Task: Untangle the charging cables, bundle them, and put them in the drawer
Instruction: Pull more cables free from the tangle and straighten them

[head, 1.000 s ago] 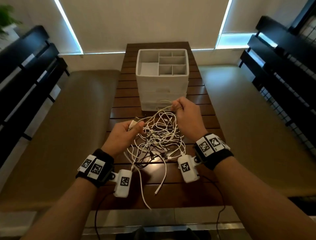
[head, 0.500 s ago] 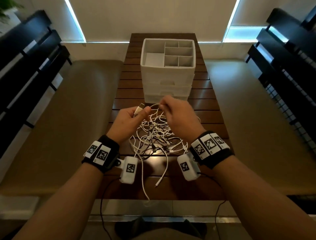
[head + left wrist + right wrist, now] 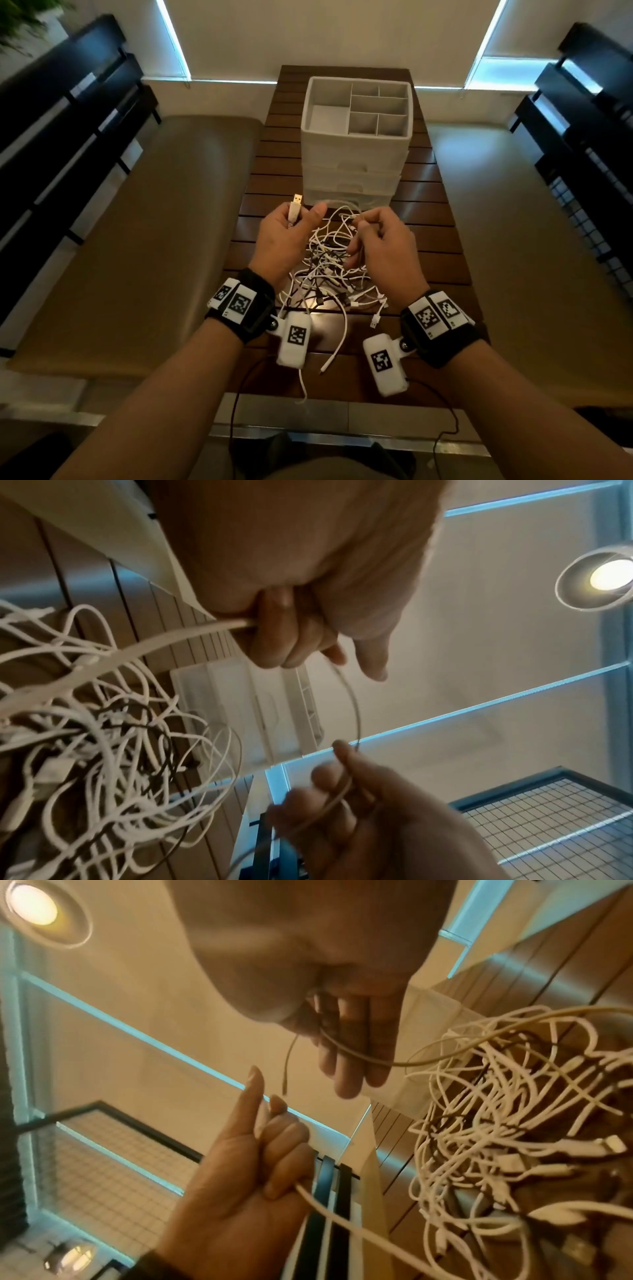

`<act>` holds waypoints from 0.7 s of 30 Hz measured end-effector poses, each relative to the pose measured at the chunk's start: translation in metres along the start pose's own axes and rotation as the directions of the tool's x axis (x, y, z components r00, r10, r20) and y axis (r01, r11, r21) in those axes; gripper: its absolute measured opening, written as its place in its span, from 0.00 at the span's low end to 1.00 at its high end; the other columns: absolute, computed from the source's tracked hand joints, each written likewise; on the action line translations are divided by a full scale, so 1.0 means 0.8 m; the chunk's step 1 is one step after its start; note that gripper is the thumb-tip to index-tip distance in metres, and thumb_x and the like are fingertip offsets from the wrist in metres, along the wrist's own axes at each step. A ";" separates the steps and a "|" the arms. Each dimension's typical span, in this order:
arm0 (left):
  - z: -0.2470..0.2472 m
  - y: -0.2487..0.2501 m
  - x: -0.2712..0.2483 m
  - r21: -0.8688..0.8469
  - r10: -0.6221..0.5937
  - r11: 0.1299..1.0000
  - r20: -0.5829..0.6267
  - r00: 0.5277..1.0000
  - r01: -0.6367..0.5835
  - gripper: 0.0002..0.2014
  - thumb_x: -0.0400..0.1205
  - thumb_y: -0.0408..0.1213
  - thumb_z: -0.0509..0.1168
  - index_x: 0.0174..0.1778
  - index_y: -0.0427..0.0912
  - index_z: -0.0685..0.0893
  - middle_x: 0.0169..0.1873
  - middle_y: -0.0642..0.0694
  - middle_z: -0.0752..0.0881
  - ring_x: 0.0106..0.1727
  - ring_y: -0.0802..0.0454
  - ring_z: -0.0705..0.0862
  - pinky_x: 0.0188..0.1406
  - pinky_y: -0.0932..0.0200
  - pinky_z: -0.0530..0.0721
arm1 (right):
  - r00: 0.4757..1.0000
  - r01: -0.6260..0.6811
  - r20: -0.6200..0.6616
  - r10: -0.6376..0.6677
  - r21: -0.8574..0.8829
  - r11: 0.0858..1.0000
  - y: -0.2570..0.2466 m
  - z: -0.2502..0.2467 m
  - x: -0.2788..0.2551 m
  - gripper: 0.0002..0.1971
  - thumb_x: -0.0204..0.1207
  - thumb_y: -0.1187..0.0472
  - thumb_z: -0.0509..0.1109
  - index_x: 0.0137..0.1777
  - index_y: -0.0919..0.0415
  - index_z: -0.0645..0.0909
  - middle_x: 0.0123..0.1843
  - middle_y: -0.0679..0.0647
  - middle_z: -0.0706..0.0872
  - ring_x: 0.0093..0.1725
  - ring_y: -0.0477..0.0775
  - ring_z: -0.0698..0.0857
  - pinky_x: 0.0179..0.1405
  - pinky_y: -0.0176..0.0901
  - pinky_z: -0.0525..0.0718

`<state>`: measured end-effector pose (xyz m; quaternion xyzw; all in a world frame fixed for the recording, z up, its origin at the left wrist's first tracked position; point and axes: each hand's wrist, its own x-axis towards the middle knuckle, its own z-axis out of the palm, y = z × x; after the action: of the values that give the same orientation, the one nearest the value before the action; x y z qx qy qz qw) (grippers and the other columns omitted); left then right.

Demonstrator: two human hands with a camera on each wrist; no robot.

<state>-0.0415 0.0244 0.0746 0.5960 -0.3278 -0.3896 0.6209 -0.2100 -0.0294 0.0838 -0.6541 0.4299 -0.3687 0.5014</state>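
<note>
A tangle of white and black charging cables (image 3: 329,270) lies on the slatted wooden table (image 3: 442,240), in front of the white drawer unit (image 3: 356,154). My left hand (image 3: 301,219) grips a thick white cable just below its USB plug (image 3: 297,199), which points up. In the left wrist view its fingers (image 3: 274,637) curl round that cable (image 3: 143,645). My right hand (image 3: 363,222) pinches a thin white cable (image 3: 346,1049) that runs into the tangle (image 3: 514,1123). The hands are a short way apart above the pile's far edge. The unit's drawers look closed.
The unit's top is an open tray with dividers (image 3: 363,109). Tan cushioned benches (image 3: 154,222) (image 3: 531,222) with black slatted backs flank the table. Loose cable ends (image 3: 325,368) trail toward the table's near edge between my wrist cameras.
My left hand has lifted the USB plug end up and forward, so it now stands upright. My right hand came toward the left hand, then drew back right with the thin cable.
</note>
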 end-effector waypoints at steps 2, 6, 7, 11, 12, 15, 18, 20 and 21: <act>0.005 -0.003 -0.003 -0.081 -0.027 0.996 -0.030 0.999 0.025 0.16 0.84 0.47 0.76 0.40 0.48 0.75 0.27 0.52 0.70 0.23 0.58 0.65 0.20 0.67 0.69 | 1.000 -0.015 -0.008 0.016 0.114 0.993 -0.005 0.000 -0.001 0.06 0.92 0.64 0.61 0.57 0.63 0.78 0.39 0.66 0.90 0.31 0.68 0.91 0.34 0.59 0.92; 0.024 0.007 -0.005 -0.122 -0.012 0.992 0.016 1.000 0.014 0.13 0.85 0.45 0.74 0.47 0.44 0.77 0.28 0.53 0.73 0.24 0.58 0.68 0.21 0.66 0.71 | 0.986 0.005 0.165 -0.026 0.128 0.992 -0.001 0.009 -0.016 0.04 0.91 0.65 0.62 0.57 0.66 0.77 0.42 0.64 0.90 0.34 0.67 0.93 0.39 0.63 0.93; 0.028 0.009 -0.004 -0.105 0.007 0.995 0.022 1.000 -0.004 0.12 0.86 0.45 0.74 0.47 0.44 0.78 0.27 0.54 0.74 0.24 0.59 0.69 0.22 0.65 0.72 | 0.979 0.016 0.201 -0.039 0.113 0.994 0.002 0.012 -0.020 0.04 0.91 0.65 0.63 0.57 0.66 0.77 0.42 0.64 0.90 0.35 0.65 0.93 0.40 0.63 0.94; 0.036 0.012 -0.002 -0.009 0.057 0.998 0.036 0.998 -0.057 0.13 0.90 0.48 0.68 0.44 0.44 0.83 0.22 0.57 0.72 0.22 0.58 0.68 0.24 0.60 0.70 | 0.972 0.046 0.225 -0.061 0.071 0.996 0.014 0.019 -0.029 0.03 0.90 0.64 0.66 0.55 0.62 0.79 0.42 0.62 0.91 0.38 0.61 0.94 0.43 0.61 0.94; 0.036 0.012 -0.003 0.005 0.060 0.998 0.042 0.997 -0.061 0.15 0.90 0.50 0.66 0.43 0.44 0.83 0.21 0.57 0.72 0.22 0.59 0.68 0.24 0.61 0.69 | 0.978 0.047 0.201 -0.061 0.073 0.996 0.015 0.020 -0.028 0.03 0.90 0.63 0.66 0.55 0.61 0.80 0.42 0.62 0.92 0.38 0.61 0.94 0.43 0.62 0.94; 0.039 0.014 -0.005 0.019 0.060 0.998 0.096 0.994 -0.062 0.19 0.91 0.55 0.62 0.43 0.44 0.80 0.21 0.57 0.72 0.22 0.59 0.68 0.24 0.63 0.70 | 0.990 0.032 0.131 -0.045 0.097 0.995 0.017 0.025 -0.027 0.05 0.91 0.61 0.65 0.54 0.61 0.80 0.41 0.62 0.92 0.38 0.61 0.94 0.41 0.66 0.94; 0.042 0.017 -0.004 0.023 0.065 0.997 0.134 0.989 -0.069 0.23 0.92 0.58 0.55 0.38 0.46 0.75 0.22 0.53 0.68 0.23 0.56 0.64 0.23 0.61 0.67 | 0.990 0.018 0.137 -0.025 0.056 0.998 0.016 0.026 -0.022 0.10 0.92 0.56 0.63 0.51 0.61 0.78 0.38 0.63 0.91 0.35 0.63 0.93 0.40 0.69 0.93; 0.042 0.020 -0.002 0.030 0.072 0.997 0.107 0.992 -0.076 0.23 0.94 0.57 0.52 0.37 0.47 0.73 0.23 0.53 0.68 0.24 0.57 0.65 0.25 0.61 0.69 | 0.983 0.026 0.179 -0.031 0.031 0.999 0.013 0.024 -0.017 0.11 0.92 0.55 0.62 0.51 0.62 0.78 0.36 0.63 0.90 0.34 0.63 0.93 0.40 0.68 0.93; 0.043 0.023 -0.003 0.034 0.074 0.996 0.096 0.993 -0.077 0.24 0.94 0.56 0.51 0.36 0.47 0.73 0.24 0.53 0.69 0.25 0.57 0.67 0.27 0.61 0.71 | 0.980 0.034 0.193 -0.039 0.025 0.999 0.011 0.022 -0.014 0.11 0.92 0.55 0.62 0.52 0.61 0.78 0.35 0.63 0.90 0.34 0.62 0.93 0.39 0.65 0.94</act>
<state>-0.0707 0.0095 0.0956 0.5756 -0.3863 -0.3874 0.6078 -0.1999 -0.0140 0.0703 -0.6891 0.3632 -0.3172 0.5409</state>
